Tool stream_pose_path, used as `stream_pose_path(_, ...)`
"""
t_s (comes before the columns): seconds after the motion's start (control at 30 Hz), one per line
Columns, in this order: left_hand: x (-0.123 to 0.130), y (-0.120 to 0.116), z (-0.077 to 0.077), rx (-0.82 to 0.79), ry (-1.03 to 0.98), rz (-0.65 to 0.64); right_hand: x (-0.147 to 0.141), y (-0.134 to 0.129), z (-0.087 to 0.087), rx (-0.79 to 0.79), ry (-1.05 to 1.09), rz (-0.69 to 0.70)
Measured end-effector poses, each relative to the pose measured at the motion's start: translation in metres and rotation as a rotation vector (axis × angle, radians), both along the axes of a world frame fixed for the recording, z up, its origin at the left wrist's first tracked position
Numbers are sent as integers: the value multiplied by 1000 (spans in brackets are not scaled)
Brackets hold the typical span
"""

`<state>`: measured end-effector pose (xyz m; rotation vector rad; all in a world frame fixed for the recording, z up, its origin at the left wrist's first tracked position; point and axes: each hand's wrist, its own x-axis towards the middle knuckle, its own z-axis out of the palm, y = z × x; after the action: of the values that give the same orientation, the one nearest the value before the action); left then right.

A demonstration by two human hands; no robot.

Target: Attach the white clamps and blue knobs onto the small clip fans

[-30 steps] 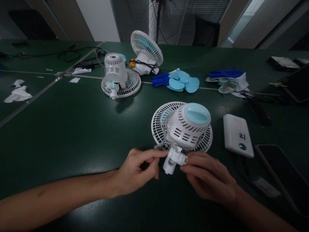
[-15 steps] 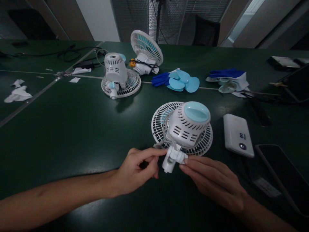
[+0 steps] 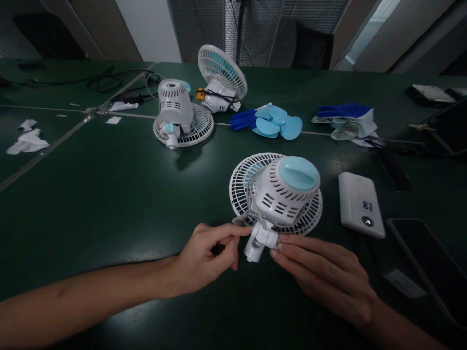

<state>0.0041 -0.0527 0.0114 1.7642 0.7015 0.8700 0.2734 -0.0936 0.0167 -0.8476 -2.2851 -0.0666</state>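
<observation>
A small white fan [image 3: 277, 197] with a light-blue back cap lies grille-down on the dark green table [image 3: 146, 204]. Its white neck bracket [image 3: 254, 248] points toward me and carries a round knob [image 3: 271, 239] on the right side. My left hand [image 3: 213, 255] presses its index fingertip against the bracket's left side, the other fingers curled in. On the right, my right hand [image 3: 324, 272] grips the knob between its fingertips; the thumb is partly hidden. A thin cable [image 3: 251, 189] runs along the fan's left side.
Behind stand another grille-down fan [image 3: 177, 109] and a tilted fan [image 3: 221, 80]. Light-blue fan blades [image 3: 279, 122] lie beside a blue glove [image 3: 242, 119]; more gloves [image 3: 345, 119] lie right. A white power bank [image 3: 360, 204] and a phone [image 3: 430, 262] are by my right hand.
The fan's motor housing has tipped slightly toward me. The knob looks turned, and my right fingertips have shifted slightly on it. My left hand has barely moved.
</observation>
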Motion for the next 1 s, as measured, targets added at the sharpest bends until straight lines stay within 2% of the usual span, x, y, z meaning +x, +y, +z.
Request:
stream_pose_path(0.37,-1,0,-2,11,-3,-2,-1,1,7,-29,-11,20)
stream_pose_path(0.73,-1,0,-1,7,-18,-6,-8,8,4,-102,137,40)
stream_pose_path(1.0,-4,-1,-3,-5,-6,-22,-14,12,13,-121,195,50)
